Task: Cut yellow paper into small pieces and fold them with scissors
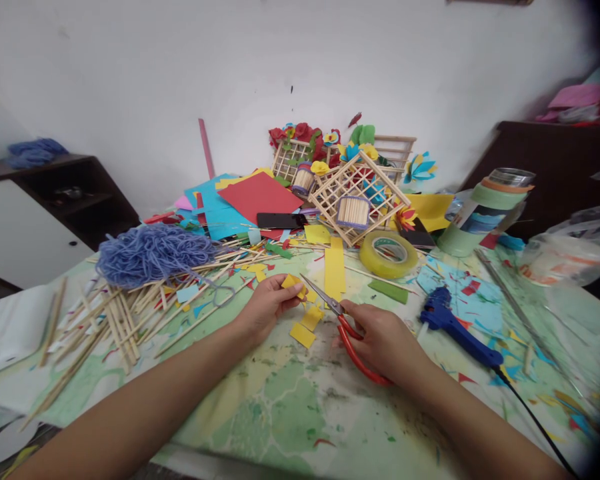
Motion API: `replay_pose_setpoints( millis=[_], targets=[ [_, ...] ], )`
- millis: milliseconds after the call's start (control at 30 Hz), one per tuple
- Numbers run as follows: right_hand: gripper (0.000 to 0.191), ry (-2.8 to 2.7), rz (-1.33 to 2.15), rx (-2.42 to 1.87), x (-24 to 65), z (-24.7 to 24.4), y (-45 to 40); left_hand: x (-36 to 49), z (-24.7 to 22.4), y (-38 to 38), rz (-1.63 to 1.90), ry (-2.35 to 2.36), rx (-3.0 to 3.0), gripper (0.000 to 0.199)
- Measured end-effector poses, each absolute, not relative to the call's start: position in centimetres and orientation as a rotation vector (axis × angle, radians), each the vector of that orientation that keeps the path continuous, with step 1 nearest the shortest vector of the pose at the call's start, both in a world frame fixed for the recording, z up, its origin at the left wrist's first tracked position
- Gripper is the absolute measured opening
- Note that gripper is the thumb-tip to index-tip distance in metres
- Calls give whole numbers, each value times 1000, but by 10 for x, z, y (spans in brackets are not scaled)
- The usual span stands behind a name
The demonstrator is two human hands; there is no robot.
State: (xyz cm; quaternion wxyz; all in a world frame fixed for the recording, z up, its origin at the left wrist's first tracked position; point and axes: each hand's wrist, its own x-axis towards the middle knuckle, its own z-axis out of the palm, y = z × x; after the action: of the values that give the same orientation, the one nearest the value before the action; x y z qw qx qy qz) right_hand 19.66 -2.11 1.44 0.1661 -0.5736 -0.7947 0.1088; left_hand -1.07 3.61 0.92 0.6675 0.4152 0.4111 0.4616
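Between the thumb and fingers of my left hand (273, 303) is a small yellow paper piece (293, 285). My right hand (380, 333) is closed on red-handled scissors (353, 343), whose blades point up and left; the tip lies close to the held piece. Several cut yellow paper pieces (303, 335) lie on the table below and between the hands. Longer yellow strips (335, 270) lie flat just beyond the scissors.
Blue-purple yarn (155, 253) and wooden sticks (125, 323) are at left. Behind stand stick lattices (360, 193) with paper flowers, near red paper (260, 197) and a black phone (281, 221). At right are clear tape (389, 254), a blue glue gun (460, 333) and a green bottle (480, 217).
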Motion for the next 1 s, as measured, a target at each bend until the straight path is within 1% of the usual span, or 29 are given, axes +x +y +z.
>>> replay_pose_setpoints(
  millis=[133, 267, 367, 500, 667, 867, 1000],
  targets=[
    [52, -2242, 265, -1665, 198, 14, -20, -10, 9, 37, 1092, 937, 856, 12],
    [57, -2263, 245, -1663, 197, 17, -20, -10, 9, 36, 1101, 918, 794, 5],
    [58, -2303, 189, -1646, 196, 19, -22, -10, 8, 35, 1091, 894, 763, 6],
    [54, -2353, 137, -1639, 196, 19, -23, -8, 8, 33, 1057, 854, 731, 8],
    [54, -2380, 138, -1637, 197, 17, -23, -7, 8, 31, 1055, 858, 685, 14],
    [59, -2388, 151, -1623, 195, 20, -24, -5, 7, 31, 1045, 858, 702, 10],
    [61, -2400, 151, -1617, 195, 20, -24, -5, 7, 31, 1027, 828, 684, 11]
  ],
)
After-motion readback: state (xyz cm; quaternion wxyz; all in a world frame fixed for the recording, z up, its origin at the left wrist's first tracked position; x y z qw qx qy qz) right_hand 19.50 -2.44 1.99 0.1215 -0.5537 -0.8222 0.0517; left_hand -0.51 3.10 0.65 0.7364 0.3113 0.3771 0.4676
